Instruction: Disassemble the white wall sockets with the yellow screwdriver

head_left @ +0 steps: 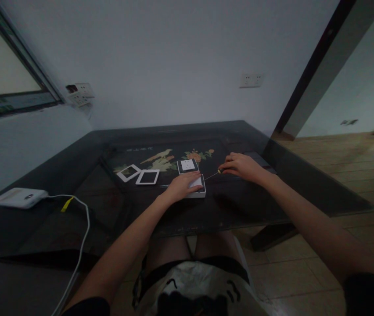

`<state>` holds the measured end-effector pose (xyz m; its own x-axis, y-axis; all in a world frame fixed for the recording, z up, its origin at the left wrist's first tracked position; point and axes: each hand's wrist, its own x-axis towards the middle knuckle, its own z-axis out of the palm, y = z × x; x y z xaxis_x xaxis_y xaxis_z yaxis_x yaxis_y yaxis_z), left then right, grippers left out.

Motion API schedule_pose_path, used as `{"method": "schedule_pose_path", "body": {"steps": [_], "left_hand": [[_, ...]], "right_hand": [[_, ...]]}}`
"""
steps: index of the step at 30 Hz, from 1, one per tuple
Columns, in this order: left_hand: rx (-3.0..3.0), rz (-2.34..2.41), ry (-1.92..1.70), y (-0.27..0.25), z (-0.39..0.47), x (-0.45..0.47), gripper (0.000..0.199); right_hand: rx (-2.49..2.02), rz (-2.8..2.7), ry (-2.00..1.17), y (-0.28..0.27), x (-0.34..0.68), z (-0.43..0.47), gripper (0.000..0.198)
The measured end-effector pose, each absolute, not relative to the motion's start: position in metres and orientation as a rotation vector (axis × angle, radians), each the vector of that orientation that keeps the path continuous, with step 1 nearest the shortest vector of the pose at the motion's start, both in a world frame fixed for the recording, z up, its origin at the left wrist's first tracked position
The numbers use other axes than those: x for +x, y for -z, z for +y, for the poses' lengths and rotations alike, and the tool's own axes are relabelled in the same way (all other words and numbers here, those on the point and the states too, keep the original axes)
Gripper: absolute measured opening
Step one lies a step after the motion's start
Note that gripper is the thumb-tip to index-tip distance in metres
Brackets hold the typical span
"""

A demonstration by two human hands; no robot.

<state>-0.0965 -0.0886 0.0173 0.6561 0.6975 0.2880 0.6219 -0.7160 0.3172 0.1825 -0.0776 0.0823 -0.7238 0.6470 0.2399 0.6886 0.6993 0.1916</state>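
My left hand point(184, 186) is closed over a white wall socket point(200, 193) that lies on the dark table, its fingers across the top and much of the socket hidden beneath them. In my right hand point(236, 166) is a screwdriver point(212, 176), held by its handle with the thin shaft pointing left. The shaft's tip meets the right edge of the socket under my left hand. Just behind stands a second white socket point(187, 165), face up. Two white frames point(148, 183) point(129, 173) lie to the left, one overlapping the other's corner.
A white power bank-like box point(20, 198) with a white cable point(87, 219) and yellow tag point(67, 204) sits at the table's left. A dark flat object point(256, 159) lies at the right. Wall outlets point(252, 80) are mounted behind the table point(174, 219).
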Motion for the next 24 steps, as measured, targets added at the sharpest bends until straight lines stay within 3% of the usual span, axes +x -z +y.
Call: {"method": "schedule_pose_path", "body": {"steps": [8, 18, 21, 24], "left_hand": [[2.652, 1.051, -0.657, -0.014, -0.088, -0.097, 0.059], [2.650, 1.048, -0.733, -0.012, -0.089, -0.096, 0.052], [2.674, 1.026, -0.721, -0.013, -0.089, -0.097, 0.049], [2.705, 1.007, -0.705, -0.013, -0.088, -0.097, 0.049]], "right_hand": [[-1.182, -2.703, 0.062, -0.066, 0.190, -0.083, 0.028], [-1.190, -2.424, -0.691, -0.024, 0.197, -0.076, 0.042], [-1.204, -2.388, -0.757, -0.012, 0.194, -0.080, 0.048], [-1.225, -2.310, -0.623, -0.002, 0.190, -0.095, 0.046]]}}
